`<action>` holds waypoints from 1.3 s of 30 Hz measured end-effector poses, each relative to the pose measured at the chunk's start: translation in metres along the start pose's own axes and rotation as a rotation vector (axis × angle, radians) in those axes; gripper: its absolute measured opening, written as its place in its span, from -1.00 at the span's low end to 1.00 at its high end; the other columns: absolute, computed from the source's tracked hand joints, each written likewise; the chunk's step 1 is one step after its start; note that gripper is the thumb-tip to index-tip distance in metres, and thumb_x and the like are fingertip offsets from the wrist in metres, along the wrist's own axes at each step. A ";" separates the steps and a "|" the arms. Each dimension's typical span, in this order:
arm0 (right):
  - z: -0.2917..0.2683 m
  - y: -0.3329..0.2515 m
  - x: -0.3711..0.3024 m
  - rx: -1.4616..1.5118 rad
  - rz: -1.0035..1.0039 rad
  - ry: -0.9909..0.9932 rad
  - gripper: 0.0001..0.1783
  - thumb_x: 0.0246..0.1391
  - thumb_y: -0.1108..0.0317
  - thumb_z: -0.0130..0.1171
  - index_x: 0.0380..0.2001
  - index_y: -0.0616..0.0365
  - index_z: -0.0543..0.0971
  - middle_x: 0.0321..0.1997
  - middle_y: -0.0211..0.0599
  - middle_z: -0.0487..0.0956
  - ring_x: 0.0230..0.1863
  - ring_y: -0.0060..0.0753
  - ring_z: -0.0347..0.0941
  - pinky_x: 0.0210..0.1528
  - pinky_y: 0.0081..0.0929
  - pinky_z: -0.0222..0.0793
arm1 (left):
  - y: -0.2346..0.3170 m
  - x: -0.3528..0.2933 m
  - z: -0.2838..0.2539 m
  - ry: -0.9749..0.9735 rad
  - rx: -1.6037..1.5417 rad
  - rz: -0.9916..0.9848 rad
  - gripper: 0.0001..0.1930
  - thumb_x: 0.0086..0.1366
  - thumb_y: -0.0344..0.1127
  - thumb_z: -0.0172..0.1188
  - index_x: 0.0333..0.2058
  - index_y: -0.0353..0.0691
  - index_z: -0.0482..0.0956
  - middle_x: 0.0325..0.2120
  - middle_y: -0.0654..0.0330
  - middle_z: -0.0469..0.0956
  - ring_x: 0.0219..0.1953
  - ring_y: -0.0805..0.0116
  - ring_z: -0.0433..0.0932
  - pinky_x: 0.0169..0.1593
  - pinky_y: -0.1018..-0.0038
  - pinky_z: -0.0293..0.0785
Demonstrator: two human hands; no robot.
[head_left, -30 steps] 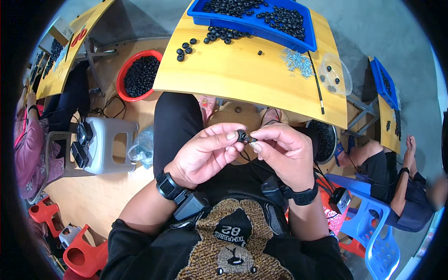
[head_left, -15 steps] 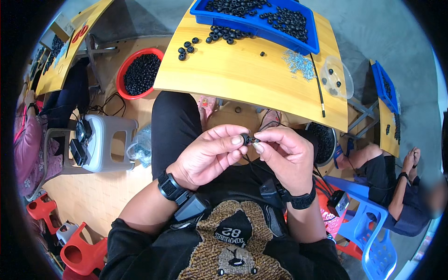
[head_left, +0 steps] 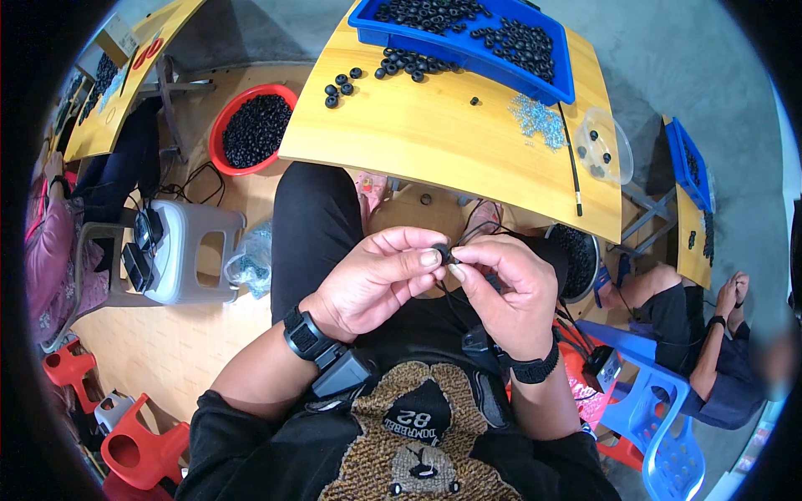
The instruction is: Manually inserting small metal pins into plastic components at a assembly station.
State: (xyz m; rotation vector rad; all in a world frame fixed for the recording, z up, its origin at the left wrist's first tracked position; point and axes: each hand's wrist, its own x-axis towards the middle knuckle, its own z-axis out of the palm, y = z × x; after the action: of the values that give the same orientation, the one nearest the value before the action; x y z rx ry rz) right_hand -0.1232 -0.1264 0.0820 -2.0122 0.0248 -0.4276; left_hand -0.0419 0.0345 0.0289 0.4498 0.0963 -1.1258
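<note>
1. The small black ring [head_left: 442,251] is a dark, round piece, apparently rubber, much like the loose ones on the table. It sits over the person's lap, near the table's near edge, and is mostly covered by fingertips, so its hole does not show.
2. The left hand [head_left: 376,280] pinches the ring from the left between thumb and forefinger, with the other fingers curled underneath.
3. The right hand [head_left: 505,292] meets it from the right, its thumb and forefinger tips closed on the same ring; the two hands touch at the fingertips.
4. Both wrists carry black bands, and thin black cables run down from under the hands.
5. Far from the hands, the yellow table [head_left: 418,134] bears a blue tray [head_left: 468,52] filled with black rings at its far edge.
6. A few loose rings [head_left: 341,86] lie on the table's far left, just beside the tray.
7. To the right on the table lie a heap of small clear pieces [head_left: 539,121], a thin black rod [head_left: 572,167] and a clear round dish [head_left: 603,146].
8. On the floor to the left stands a red basin [head_left: 251,129] full of black rings, with a grey stool [head_left: 192,250] nearer.
9. Another person sits at the far right by a blue chair [head_left: 660,409].
</note>
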 end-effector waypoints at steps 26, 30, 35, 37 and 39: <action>0.004 0.012 -0.001 0.177 0.123 -0.014 -0.84 -0.06 0.63 0.21 -0.34 0.27 0.57 -0.34 -0.32 0.56 -0.37 -0.62 0.47 -0.36 -0.69 0.40 | -0.003 0.004 -0.007 -0.067 -0.132 -0.014 -0.76 0.27 -0.44 0.13 -0.08 -0.31 0.50 -0.30 0.15 0.58 -0.30 0.43 0.57 -0.22 0.62 0.55; 0.005 0.012 0.000 0.209 0.158 0.012 -0.84 -0.07 0.64 0.20 -0.35 0.26 0.56 -0.34 -0.32 0.55 -0.38 -0.62 0.47 -0.37 -0.69 0.40 | -0.002 0.004 -0.007 -0.050 -0.132 -0.009 -0.76 0.27 -0.44 0.13 -0.08 -0.31 0.49 -0.30 0.17 0.57 -0.30 0.43 0.57 -0.22 0.62 0.55; 0.009 0.012 0.000 0.214 0.169 0.029 -0.83 -0.09 0.64 0.20 -0.35 0.26 0.55 -0.35 -0.32 0.54 -0.39 -0.63 0.47 -0.37 -0.70 0.41 | -0.002 0.004 -0.007 -0.047 -0.119 -0.008 -0.77 0.28 -0.45 0.11 -0.08 -0.31 0.49 -0.32 0.17 0.57 -0.29 0.42 0.57 -0.22 0.62 0.55; 0.010 0.010 0.001 0.143 0.124 0.038 -0.83 -0.10 0.66 0.21 -0.37 0.26 0.54 -0.36 -0.32 0.54 -0.41 -0.64 0.47 -0.38 -0.70 0.40 | -0.002 0.004 -0.007 -0.057 -0.123 -0.005 -0.77 0.29 -0.45 0.10 -0.08 -0.31 0.49 -0.32 0.17 0.56 -0.29 0.42 0.57 -0.22 0.62 0.55; 0.011 0.009 0.001 0.126 0.105 0.028 -0.82 -0.11 0.66 0.21 -0.37 0.26 0.54 -0.37 -0.32 0.53 -0.42 -0.64 0.46 -0.39 -0.70 0.40 | -0.003 0.004 -0.008 -0.042 -0.127 0.000 -0.77 0.30 -0.45 0.09 -0.08 -0.31 0.49 -0.33 0.15 0.56 -0.29 0.42 0.57 -0.22 0.63 0.55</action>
State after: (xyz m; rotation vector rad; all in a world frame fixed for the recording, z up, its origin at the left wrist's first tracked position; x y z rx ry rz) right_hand -0.1171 -0.1214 0.0703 -1.8715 0.1178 -0.3808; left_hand -0.0413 0.0339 0.0194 0.3135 0.1305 -1.1216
